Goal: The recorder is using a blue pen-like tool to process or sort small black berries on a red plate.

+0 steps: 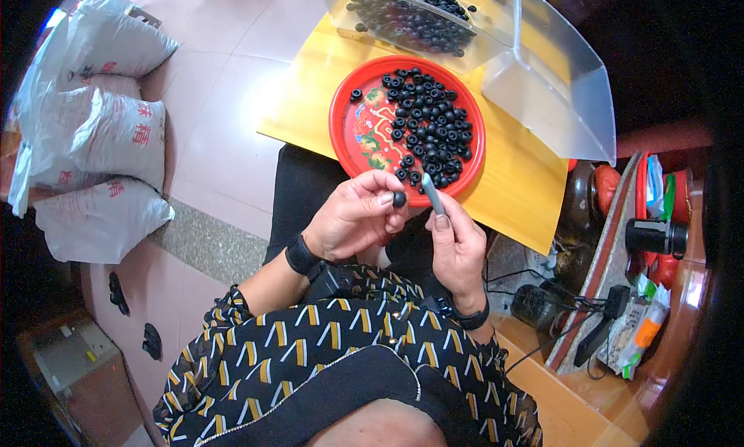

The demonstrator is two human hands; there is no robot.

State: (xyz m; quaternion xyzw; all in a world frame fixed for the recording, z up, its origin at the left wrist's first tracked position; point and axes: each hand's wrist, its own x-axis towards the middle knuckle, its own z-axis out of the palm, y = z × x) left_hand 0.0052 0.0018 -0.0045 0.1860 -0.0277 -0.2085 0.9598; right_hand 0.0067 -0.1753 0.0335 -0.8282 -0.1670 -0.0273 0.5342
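My left hand pinches a small round black piece between thumb and fingertips, just in front of the tray. In my right hand is a slim grey stick-like tool, its tip pointing up and toward the tray; its exact kind does not show. The tool and the held piece are a short gap apart. Beyond both hands lies a round red tray with a printed floral base. Many small black rounded pieces, several with visible holes, are heaped on its right side.
The tray rests on a yellow board. Behind it, a clear plastic bin stands beside more black pieces. White sacks are stacked at left on the tiled floor. Cables, a black cylinder and packets crowd the right.
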